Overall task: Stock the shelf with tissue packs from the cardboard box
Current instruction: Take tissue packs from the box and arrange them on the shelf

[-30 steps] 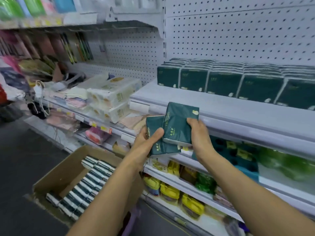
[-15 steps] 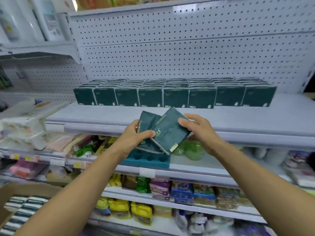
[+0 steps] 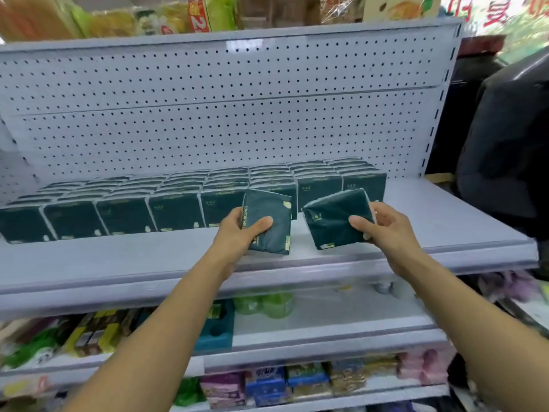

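My left hand (image 3: 240, 230) grips one dark green tissue pack (image 3: 274, 215), held upright above the grey shelf (image 3: 118, 257). My right hand (image 3: 383, 227) grips a second dark green pack (image 3: 332, 218), tilted, a little to the right of the first. Both packs hover just in front of the long row of matching green packs (image 3: 178, 212) that stand several deep along the back of the shelf. The two held packs are apart from each other. The cardboard box is out of view.
A white pegboard wall (image 3: 208, 114) backs the shelf. Lower shelves (image 3: 297, 337) hold mixed coloured goods. A dark bulky object (image 3: 505, 150) stands at the right end. Bare shelf surface lies in front of the row and at its right end.
The view has swung right and up, and the box has left the frame. My hands have pulled the two overlapping packs apart and carried them forward over the shelf.
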Demonstrator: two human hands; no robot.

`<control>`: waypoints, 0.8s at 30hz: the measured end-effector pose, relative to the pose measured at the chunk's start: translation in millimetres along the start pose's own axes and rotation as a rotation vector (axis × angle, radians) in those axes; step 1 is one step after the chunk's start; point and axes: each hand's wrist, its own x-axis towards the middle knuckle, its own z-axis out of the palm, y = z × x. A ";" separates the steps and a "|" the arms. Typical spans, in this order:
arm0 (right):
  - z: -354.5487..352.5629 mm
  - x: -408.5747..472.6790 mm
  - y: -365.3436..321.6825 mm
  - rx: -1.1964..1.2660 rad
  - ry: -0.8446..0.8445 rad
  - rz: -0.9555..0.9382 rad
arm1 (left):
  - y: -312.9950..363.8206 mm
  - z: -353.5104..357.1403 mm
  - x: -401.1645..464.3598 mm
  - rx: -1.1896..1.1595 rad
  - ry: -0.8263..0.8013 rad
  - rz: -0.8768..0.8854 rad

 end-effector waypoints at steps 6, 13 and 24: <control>-2.0 43.5 14.7 -0.141 0.045 0.004 | -12.8 8.8 42.9 -0.010 -0.087 -0.025; 11.7 89.2 31.5 -0.252 0.062 0.045 | -13.6 4.5 71.8 0.028 -0.186 -0.036; 25.9 123.9 44.0 -0.270 0.081 -0.011 | -4.8 13.0 84.0 0.068 -0.309 -0.027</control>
